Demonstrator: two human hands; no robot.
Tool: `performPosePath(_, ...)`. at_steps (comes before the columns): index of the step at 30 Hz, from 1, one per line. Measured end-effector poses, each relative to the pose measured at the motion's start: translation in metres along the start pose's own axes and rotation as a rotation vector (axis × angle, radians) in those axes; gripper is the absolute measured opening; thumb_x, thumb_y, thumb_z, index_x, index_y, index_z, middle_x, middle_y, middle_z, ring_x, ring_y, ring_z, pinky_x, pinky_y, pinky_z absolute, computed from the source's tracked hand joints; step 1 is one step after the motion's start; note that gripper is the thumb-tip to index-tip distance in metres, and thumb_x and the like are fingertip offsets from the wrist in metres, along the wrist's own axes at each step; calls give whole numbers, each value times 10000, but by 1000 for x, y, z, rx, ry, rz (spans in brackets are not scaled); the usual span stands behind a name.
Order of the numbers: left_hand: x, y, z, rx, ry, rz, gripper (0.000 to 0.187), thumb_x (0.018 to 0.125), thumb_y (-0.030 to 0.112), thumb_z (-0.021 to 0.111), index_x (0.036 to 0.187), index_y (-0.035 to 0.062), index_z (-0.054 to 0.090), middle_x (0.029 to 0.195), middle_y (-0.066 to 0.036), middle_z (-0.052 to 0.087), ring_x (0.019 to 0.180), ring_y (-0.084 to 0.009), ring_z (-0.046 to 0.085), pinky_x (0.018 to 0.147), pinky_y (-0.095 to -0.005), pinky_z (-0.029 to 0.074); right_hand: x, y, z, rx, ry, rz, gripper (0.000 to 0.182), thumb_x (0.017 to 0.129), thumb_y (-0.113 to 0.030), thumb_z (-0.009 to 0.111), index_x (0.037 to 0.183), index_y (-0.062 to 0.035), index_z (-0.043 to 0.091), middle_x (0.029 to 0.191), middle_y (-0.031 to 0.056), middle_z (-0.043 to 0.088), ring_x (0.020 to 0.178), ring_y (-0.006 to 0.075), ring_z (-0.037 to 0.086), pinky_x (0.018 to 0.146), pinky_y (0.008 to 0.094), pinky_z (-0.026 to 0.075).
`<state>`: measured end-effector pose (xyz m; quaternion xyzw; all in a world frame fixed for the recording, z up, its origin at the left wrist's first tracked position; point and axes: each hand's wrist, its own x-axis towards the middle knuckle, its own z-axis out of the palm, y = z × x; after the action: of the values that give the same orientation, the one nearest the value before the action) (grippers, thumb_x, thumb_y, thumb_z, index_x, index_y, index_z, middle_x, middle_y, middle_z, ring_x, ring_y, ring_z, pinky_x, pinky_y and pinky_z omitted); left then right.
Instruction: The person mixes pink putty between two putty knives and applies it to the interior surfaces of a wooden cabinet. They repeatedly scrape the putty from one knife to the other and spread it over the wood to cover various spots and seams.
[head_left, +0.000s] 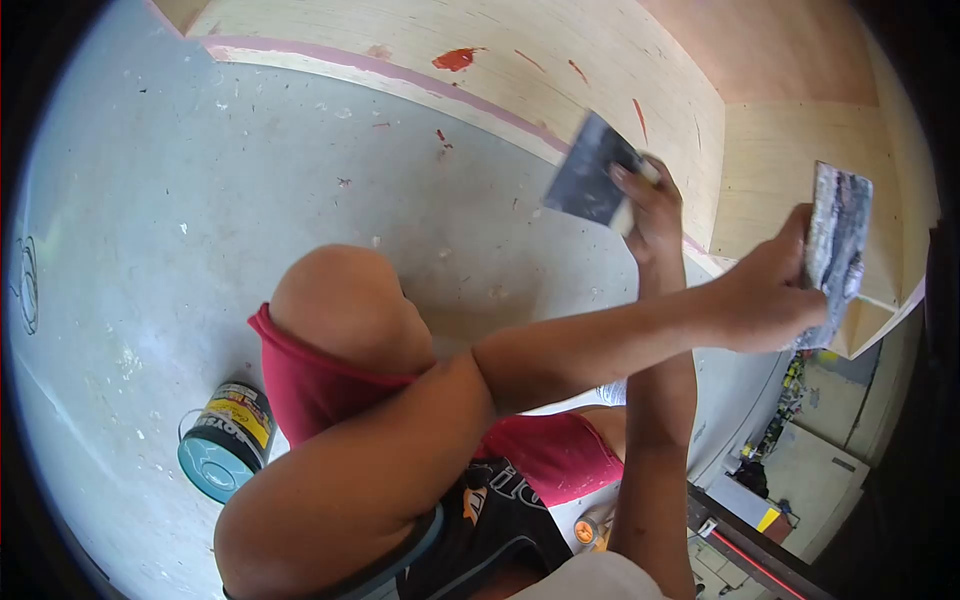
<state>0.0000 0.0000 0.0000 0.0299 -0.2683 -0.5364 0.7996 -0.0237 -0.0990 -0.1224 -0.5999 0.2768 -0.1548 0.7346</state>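
My left hand (775, 295) reaches across to the right, its forearm passing over my right arm. Its fingers are closed around a flat putty-crusted plate (838, 255), streaked grey and white, held on edge near the wooden box. Farther up, my right hand (655, 205) grips a wide putty knife (590, 172) with a dark blade and a pale handle. The blade overlaps the lower edge of a light plywood panel (400, 30) in this view. Red-orange filler patches (458, 60) and thin red streaks mark that panel, and a pink strip runs along its edge.
A paint bucket (228, 440) with a teal base lies tipped on the grey, speckled floor (200, 220) left of my knee. An orange-topped container (586, 530) is near my body. At the lower right are a white board (815, 480) and a red-lined rail (755, 568).
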Motion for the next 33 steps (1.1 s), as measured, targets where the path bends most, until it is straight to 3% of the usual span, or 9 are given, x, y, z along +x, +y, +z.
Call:
performPosePath(1, 0, 9, 8, -22, 7, 104, 570, 710, 54, 501, 1228, 37, 263, 925, -164, 534, 746, -186, 557, 627, -321, 469, 8, 2, 6, -306, 118, -53, 440, 748, -93, 642, 1168, -93, 511, 1028, 140, 604, 938, 307, 599, 819, 376, 492)
performPosePath(3, 0, 45, -27, -14, 31, -107, 569, 718, 44, 511, 1229, 21, 261, 908, -155, 530, 768, -175, 554, 647, -318, 467, 60, 26, 69, -1093, 270, -213, 247, 757, -34, 573, 1003, -39, 584, 859, 151, 639, 779, 280, 624, 721, 361, 497)
performPosePath(5, 12, 46, -33, -51, 12, 188, 597, 743, 131, 612, 1210, -49, 286, 868, -130, 599, 767, -195, 603, 689, -329, 520, 97, 38, 91, -1444, 161, -262, 259, 764, -46, 558, 1020, -65, 594, 861, 163, 634, 773, 295, 618, 719, 370, 492)
performPosePath(6, 12, 55, -36, -52, 59, 189, 484, 734, 113, 601, 1135, -21, 364, 803, -100, 591, 701, -156, 579, 671, -332, 510, 116, 46, 94, -1503, 125, -243, 267, 767, -52, 550, 1028, -78, 599, 861, 169, 631, 771, 302, 616, 717, 374, 490)
performPosePath(14, 17, 87, -88, -261, 78, 300, 687, 777, 8, 454, 1386, 50, 137, 976, -70, 497, 868, -117, 465, 735, -271, 413, 198, 79, 102, -1577, 6, -151, 291, 783, -80, 506, 1038, -130, 637, 864, 205, 619, 779, 343, 597, 734, 403, 479)
performPosePath(17, 24, 84, -106, -85, 309, 298, 436, 726, 148, 596, 1063, -31, 386, 774, -105, 582, 670, -161, 566, 624, -313, 496, 214, 99, 93, -1713, 60, -173, 278, 789, -90, 503, 1028, -128, 641, 874, 204, 620, 821, 337, 590, 762, 397, 476)
performPosePath(23, 36, 79, -128, 22, 211, 164, 552, 719, 255, 595, 1169, 30, 368, 807, -125, 601, 712, -210, 595, 574, -300, 470, 214, 92, 114, -1756, 65, -104, 286, 772, -86, 507, 1021, -124, 643, 872, 185, 625, 848, 327, 584, 777, 386, 474)
performPosePath(30, 37, 81, -128, 95, 397, 278, 513, 735, 194, 574, 1201, 72, 398, 828, -88, 606, 710, -177, 586, 658, -285, 479, 208, 75, 106, -1795, -14, -48, 294, 750, -76, 530, 1011, -137, 653, 856, 197, 622, 769, 311, 598, 745, 360, 483)
performPosePath(33, 32, 77, -130, 44, 444, 283, 462, 730, 135, 579, 1159, 60, 425, 875, -71, 590, 751, -159, 577, 685, -278, 473, 209, 58, 84, -1399, 90, -161, 285, 747, -44, 571, 1017, -93, 647, 863, 162, 647, 733, 254, 619, 707, 314, 490)
